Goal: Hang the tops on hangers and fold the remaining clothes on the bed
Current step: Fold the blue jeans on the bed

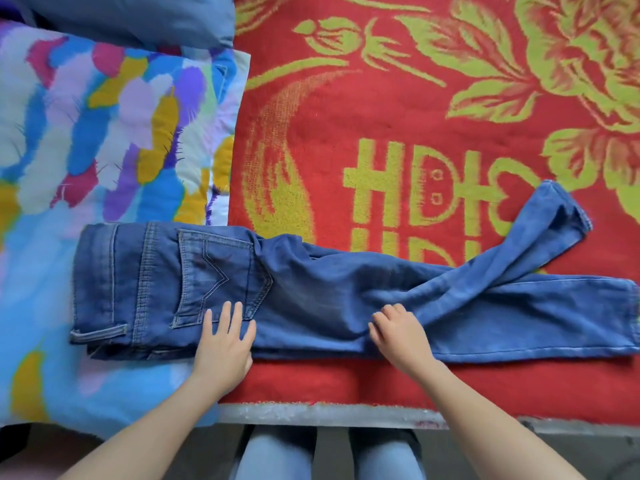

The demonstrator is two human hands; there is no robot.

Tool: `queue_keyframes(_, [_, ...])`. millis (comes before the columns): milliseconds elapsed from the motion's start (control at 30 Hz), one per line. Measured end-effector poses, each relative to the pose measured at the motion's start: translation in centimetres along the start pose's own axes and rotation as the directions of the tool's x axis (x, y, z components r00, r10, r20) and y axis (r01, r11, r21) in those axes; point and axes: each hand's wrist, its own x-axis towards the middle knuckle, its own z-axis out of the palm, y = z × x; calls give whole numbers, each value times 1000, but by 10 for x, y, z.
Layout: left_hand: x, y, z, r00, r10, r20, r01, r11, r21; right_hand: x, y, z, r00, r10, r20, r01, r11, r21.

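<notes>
Both of my hands are on the jeans (311, 292), which lie lengthwise along the near edge of the bed. The waistband sits on the bright patchwork quilt (86, 133) to my left and the legs run right over the red blanket (346, 116) with its yellow-green flowers.

My left hand (225, 341) is flat and open, fingers spread, pressing the denim just below the back pocket (218, 271). I judge that it pins the seat so the cloth won't slide while the other end is worked. My right hand (398, 336) rests on the thigh part with its fingers bent, tips down in the cloth. Whether it pinches a fold or only presses, I cannot tell.

One leg (540, 237) has strayed, crossing up and away from the lower one, so the halves don't match. That leg probably wants pulling square before any fold across.

A blue-grey pillow (138, 19) lies at the far left corner. A grey bed rail (311, 414) runs along the near edge, with my knees (273, 455) just under it. No hangers or tops show.
</notes>
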Motion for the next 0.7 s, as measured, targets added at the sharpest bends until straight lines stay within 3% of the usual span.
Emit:
queue_keyframes(67, [6, 21, -11, 998, -9, -64, 7, 1000, -26, 2, 38, -10, 991, 132, -35, -132, 991, 8])
queue_keyframes(133, [11, 48, -16, 975, 36, -219, -43, 999, -26, 2, 74, -18, 977, 211, -27, -212, 977, -15])
queue_keyframes(200, [21, 82, -21, 921, 91, -380, -121, 991, -54, 1, 112, -26, 968, 251, -23, -252, 964, -85])
queue_keyframes(300, [43, 138, -32, 870, 129, -477, -179, 982, -62, 3, 169, -32, 964, 266, -16, -264, 945, -194])
queue_keyframes(333, [51, 158, -36, 869, 141, -474, -190, 980, -57, 5, 188, -34, 971, 240, 22, -229, 947, -224])
queue_keyframes(467, [82, 225, -59, 962, 104, -251, -138, 983, -120, 15, 252, -40, 983, 108, 146, -49, 931, -361])
queue_keyframes(600, [118, 273, -71, 980, 46, -195, -71, 989, -126, 16, 294, -70, 994, -96, -51, 66, 903, -424])
queue_keyframes(700, [118, 282, -73, 969, 115, -218, -142, 984, -110, -23, 311, -66, 962, -207, -178, 102, 877, -469])
